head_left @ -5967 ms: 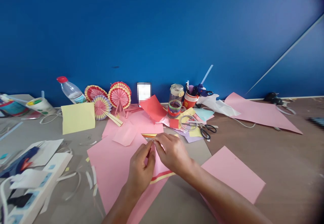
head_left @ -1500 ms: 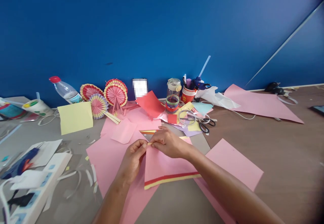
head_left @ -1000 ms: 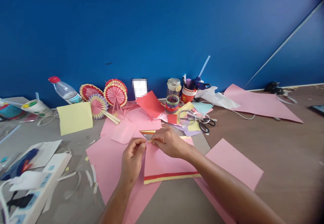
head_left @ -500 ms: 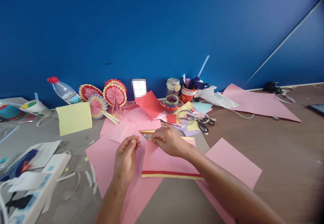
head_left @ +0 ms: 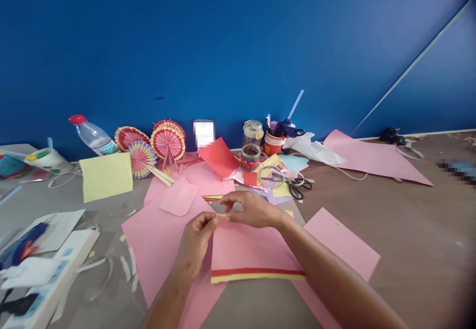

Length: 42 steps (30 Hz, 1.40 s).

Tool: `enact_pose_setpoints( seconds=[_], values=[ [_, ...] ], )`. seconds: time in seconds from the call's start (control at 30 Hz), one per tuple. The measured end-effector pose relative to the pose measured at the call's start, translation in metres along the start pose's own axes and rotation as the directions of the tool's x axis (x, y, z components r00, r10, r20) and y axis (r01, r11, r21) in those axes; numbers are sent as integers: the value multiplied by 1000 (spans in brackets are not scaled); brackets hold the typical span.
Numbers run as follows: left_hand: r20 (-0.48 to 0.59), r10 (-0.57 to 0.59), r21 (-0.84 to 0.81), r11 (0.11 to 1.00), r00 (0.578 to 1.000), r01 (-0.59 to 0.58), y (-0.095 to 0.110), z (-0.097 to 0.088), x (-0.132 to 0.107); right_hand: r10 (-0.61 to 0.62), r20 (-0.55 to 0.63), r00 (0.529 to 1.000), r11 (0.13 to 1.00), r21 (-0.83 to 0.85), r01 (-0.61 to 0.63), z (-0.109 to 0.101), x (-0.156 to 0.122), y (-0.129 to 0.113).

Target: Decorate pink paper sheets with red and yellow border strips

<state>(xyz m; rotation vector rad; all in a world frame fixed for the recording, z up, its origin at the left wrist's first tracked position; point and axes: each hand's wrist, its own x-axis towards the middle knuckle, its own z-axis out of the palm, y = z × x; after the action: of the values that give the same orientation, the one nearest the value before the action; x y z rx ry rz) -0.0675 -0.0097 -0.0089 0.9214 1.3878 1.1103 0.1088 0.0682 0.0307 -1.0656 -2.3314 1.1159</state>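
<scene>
The left hand (head_left: 195, 245) pinches the far left corner of a flat pink paper sheet with a red and yellow striped near edge (head_left: 253, 249), while the right hand (head_left: 255, 210) lies on its far edge, thumb and forefinger parted at the tips; whether it grips the paper cannot be told. The sheet sits in front of the person, smooth, its left side over a larger plain pink paper (head_left: 159, 240), its right end hidden by the right forearm. From the left come a white power strip (head_left: 61, 269), a clear plastic bottle with a red cap (head_left: 91, 133), a pale yellow paper card (head_left: 106, 178), pleated round paper fans (head_left: 168, 143), a bent red paper piece (head_left: 219, 158), a clear lidded jar (head_left: 253, 132), a red paper cup of tools (head_left: 274, 145), black-handled scissors (head_left: 296, 191) and another pink paper (head_left: 342, 242) just beside the right forearm.
</scene>
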Motion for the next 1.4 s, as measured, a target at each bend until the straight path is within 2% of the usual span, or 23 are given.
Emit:
enact_pose_setpoints(
  seconds=[0.1, 0.17, 0.23, 0.3, 0.37, 0.4, 0.47, 0.57, 0.67, 0.83, 0.93, 1.0, 1.07, 1.17, 1.23, 1.3, 1.33, 1.4],
  values=[
    [3, -13, 26, 1000, 1000, 13, -3, 0, 0, 15, 96, 995, 999, 32, -18, -9, -2, 5],
    [-26, -23, 52, 998, 999, 24, -2, -1, 0, 12, 119, 993, 997, 71, -21, -14, -2, 7],
    [-62, -16, 87, 996, 998, 21, 1, -3, 0, 23, 26, 999, 994, 109, -26, -19, -2, 9],
    [-76, 7, 150, 989, 997, 4, 3, -5, 0, 54, -158, 986, 995, 88, -41, -22, 1, 11],
    [-86, 30, 247, 969, 996, -8, 4, -7, 1, 71, -312, 947, 997, -6, -77, -24, 7, 14],
    [-98, 41, 302, 953, 994, -9, 4, -7, 2, 56, -350, 935, 993, -79, -89, -25, 12, 15],
    [-122, 65, 401, 916, 990, -11, 1, -9, 5, 1, -357, 934, 955, -277, -107, -25, 24, 19],
    [-108, 112, 488, 871, 988, -45, -4, -11, 7, -61, -282, 957, 801, -586, -121, -20, 48, 25],
    [-85, 135, 540, 839, 987, -69, -6, -12, 7, -68, -271, 960, 727, -673, -139, -10, 70, 33],
    [-42, 160, 645, 758, 986, -95, -3, -12, 5, -84, -306, 948, 700, -695, -162, -3, 83, 36],
    [-93, 311, 696, 699, 946, -162, -2, -14, 7, -164, -333, 928, 707, -696, -125, -5, 66, 33],
    [-175, 387, 659, 729, 905, -184, 1, -17, 9, -318, -351, 881, 712, -702, -22, -6, 45, 31],
    [-220, 356, 588, 791, 908, -167, 4, -21, 10, -469, -314, 825, 681, -723, 112, -6, 20, 33],
    [-182, 207, 526, 846, 961, -83, 7, -23, 12, -596, -248, 764, 610, -758, 231, -4, -17, 42],
    [-116, 143, 502, 862, 983, -66, 7, -23, 12, -609, -210, 765, 598, -755, 269, -3, -38, 50],
    [-46, 127, 511, 856, 991, -86, 4, -22, 11, -577, -200, 792, 635, -719, 282, -3, -56, 59],
    [-23, 135, 550, 829, 991, -100, 3, -22, 12, -558, -205, 804, 663, -693, 283, -3, -64, 64],
    [-16, 167, 691, 715, 986, -109, 0, -24, 13, -531, -230, 815, 711, -644, 281, -3, -77, 73]
  ],
)
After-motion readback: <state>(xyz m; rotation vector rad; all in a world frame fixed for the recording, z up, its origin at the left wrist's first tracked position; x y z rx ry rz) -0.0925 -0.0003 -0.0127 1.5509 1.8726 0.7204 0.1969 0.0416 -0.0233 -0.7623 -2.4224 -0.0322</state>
